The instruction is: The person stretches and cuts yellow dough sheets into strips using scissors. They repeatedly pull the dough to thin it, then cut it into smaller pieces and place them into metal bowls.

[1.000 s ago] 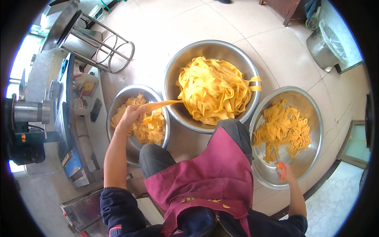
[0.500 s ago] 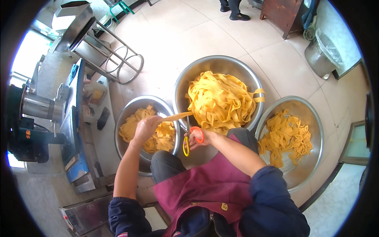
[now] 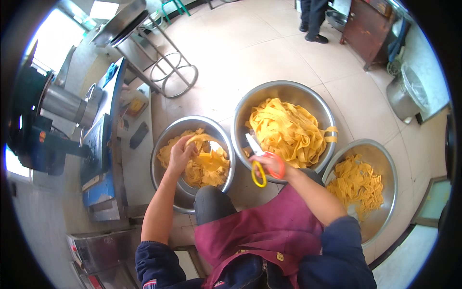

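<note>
My left hand (image 3: 181, 155) is over the left metal bowl (image 3: 158, 169), fingers closed on a flat yellow strip (image 3: 204, 138) like a wide noodle or tofu-skin ribbon. Similar pieces (image 3: 201, 172) lie in that bowl below. My right hand (image 3: 267, 166) grips scissors (image 3: 260, 173) with one yellow and one orange-red handle loop. Their blades point up and left, across the near left rim of the large middle bowl (image 3: 237, 126). A tall heap of long yellow ribbons (image 3: 288, 130) fills that bowl, a few draped at its right rim.
To the right, a third metal bowl (image 3: 391, 192) holds shorter yellow strips (image 3: 356, 185). A machine with a metal cylinder (image 3: 65, 103) and a blue-edged bench stand at left. Beyond are a round-footed metal stand (image 3: 180, 79), a lined bin (image 3: 406, 96) and another person's legs (image 3: 313, 19).
The yellow strip no longer spans from my left hand to the scissors. My left hand has dropped toward the left bowl, and the scissors have moved apart from it. The whole view has shifted.
</note>
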{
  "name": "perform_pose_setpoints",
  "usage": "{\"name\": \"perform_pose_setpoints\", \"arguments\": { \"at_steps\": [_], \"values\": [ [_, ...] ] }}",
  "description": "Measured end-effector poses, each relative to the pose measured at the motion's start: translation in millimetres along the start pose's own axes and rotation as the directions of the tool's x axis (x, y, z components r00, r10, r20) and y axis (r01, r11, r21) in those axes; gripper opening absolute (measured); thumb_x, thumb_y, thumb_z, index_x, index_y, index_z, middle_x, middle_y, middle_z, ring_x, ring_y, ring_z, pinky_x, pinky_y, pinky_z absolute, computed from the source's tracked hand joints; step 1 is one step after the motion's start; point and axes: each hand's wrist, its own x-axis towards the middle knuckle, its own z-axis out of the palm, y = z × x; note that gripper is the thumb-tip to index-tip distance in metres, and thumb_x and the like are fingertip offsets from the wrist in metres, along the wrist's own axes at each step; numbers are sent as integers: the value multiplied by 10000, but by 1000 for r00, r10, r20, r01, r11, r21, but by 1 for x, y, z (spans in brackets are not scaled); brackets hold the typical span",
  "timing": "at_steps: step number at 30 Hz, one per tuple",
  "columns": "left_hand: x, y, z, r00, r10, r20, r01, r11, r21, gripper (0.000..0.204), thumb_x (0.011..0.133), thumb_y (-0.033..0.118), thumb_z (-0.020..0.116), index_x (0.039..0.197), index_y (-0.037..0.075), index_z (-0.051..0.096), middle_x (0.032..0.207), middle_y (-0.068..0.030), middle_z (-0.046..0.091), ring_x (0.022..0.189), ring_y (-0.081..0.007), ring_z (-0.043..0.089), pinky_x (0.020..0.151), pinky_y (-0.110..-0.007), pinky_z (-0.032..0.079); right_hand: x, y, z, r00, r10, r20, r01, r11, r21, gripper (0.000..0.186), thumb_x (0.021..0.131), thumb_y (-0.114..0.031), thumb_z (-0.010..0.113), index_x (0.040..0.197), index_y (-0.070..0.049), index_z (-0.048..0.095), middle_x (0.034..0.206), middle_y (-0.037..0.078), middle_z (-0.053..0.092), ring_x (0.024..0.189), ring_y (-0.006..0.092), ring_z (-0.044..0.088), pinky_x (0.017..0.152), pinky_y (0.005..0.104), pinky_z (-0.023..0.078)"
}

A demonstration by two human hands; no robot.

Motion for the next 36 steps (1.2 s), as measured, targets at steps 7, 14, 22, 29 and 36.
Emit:
{"name": "perform_pose_setpoints", "arguments": {
  "at_steps": [7,14,22,29,36],
  "values": [
    [-26,19,-37,938,2,-347,-172,871,-459,219,1111,234,501,1168,49,603,830,-28,624,764,-119,598,747,-278,498,-230,-10,-67,814,-415,-407,312,903,-296,419,1055,-245,527,1391,4,525,943,66,663,910,190,667,855,344,547],
    [-19,95,-122,857,194,-478,-460,708,-536,229,1110,297,503,1177,91,577,818,-11,500,760,-142,473,770,-327,445,-387,195,-275,450,-107,-886,-481,807,-342,239,1035,-282,541,1100,-54,569,694,71,590,656,189,658,616,378,545],
    [-25,197,-187,810,413,-416,-577,689,-439,177,1108,266,508,1162,107,563,811,7,435,724,-129,421,720,-316,397,-344,295,-288,281,-161,-946,-750,579,-321,432,960,-263,581,1280,25,544,1163,333,683,1121,502,648,944,525,526],
    [-39,284,-279,821,536,-198,-557,675,-484,218,1093,178,490,1217,20,574,944,-53,547,788,-158,523,796,-302,487,-319,291,-268,84,-217,-973,-896,411,-169,731,735,-305,839,1341,-51,517,1179,208,711,1106,400,691,942,500,552],
    [-25,282,-291,777,480,-408,-609,737,-293,203,1115,254,483,1069,87,588,818,-18,459,781,-140,456,798,-323,397,-325,296,-288,254,-152,-955,-807,512,-296,548,822,-263,804,1267,-11,606,1119,195,722,1047,346,703,897,459,559]
  ]
}}
